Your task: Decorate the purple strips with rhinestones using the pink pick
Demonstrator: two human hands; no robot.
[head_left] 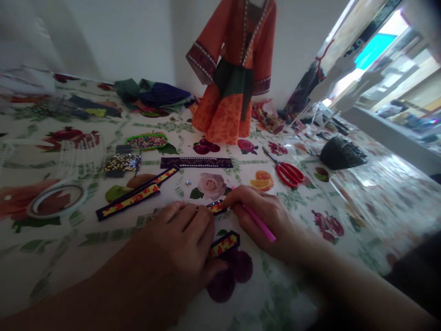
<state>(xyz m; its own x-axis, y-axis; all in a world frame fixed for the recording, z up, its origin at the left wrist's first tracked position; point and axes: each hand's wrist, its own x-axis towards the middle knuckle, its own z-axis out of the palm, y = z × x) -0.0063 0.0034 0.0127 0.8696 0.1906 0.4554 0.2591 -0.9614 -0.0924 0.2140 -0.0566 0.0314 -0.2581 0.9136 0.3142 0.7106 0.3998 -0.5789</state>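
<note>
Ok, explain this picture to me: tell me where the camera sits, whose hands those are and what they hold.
No machine here: one camera on a person's head looks down at that person's own bare hands. The left hand rests its fingertips on a short patterned strip; the right hand holds a pink stick, its tip at that strip. On the fruit-print tablecloth also lie two long strips, red scissors, a tape roll and a bead tray. An orange doll dress stands behind.
</note>
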